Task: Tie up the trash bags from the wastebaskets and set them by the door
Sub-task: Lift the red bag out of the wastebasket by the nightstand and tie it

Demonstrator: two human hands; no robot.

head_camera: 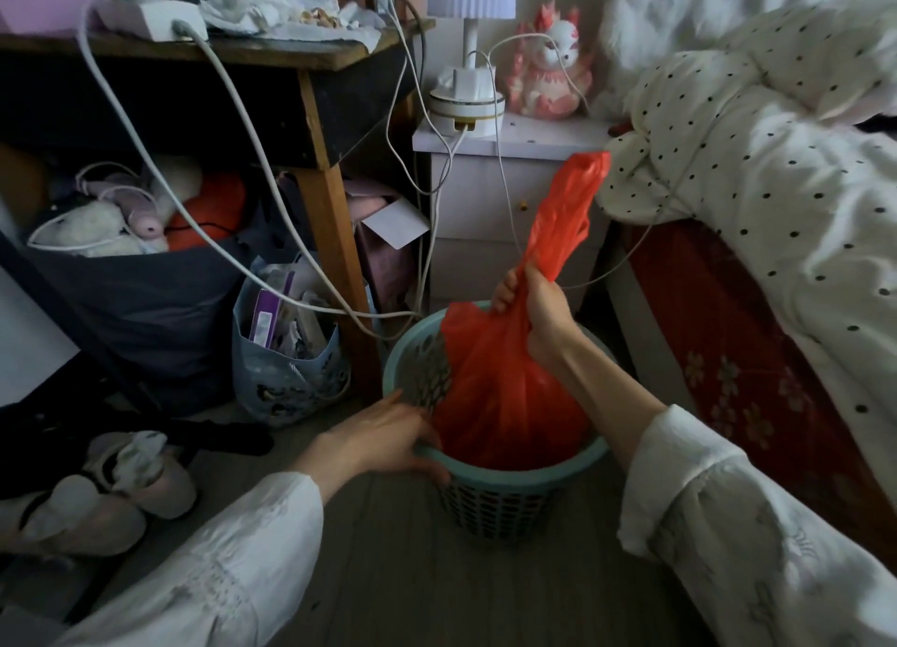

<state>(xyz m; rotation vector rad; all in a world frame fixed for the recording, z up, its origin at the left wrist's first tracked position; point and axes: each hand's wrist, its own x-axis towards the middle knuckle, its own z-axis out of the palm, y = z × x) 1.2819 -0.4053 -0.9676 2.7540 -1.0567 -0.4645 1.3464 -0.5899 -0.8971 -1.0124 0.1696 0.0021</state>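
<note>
Fingers (pixel 505 297) of right hand (pixel 539 306) clenched round gathered neck of red bag (pixel 500 394), frame centre; left hand (pixel 383 433) gripped teal basket (pixel 509 471) rim.

Around you: a cluttered bedroom corner.

To your left stands a dark wooden bench (pixel 310 59) heaped with crumpled white paper (pixel 272 1), white cables trailing off it. Under it sits a dark fabric bin (pixel 141 302) stuffed with plush toys, and beside it a pale blue bag (pixel 286 384) full of papers. Ahead, a white bedside cabinet (pixel 509 200) carries a white pleated-shade lamp (pixel 470 44) and a pink-and-white fox figurine (pixel 551 64). On your right, a white black-dotted quilt (pixel 757 161) covers the bed.
</note>
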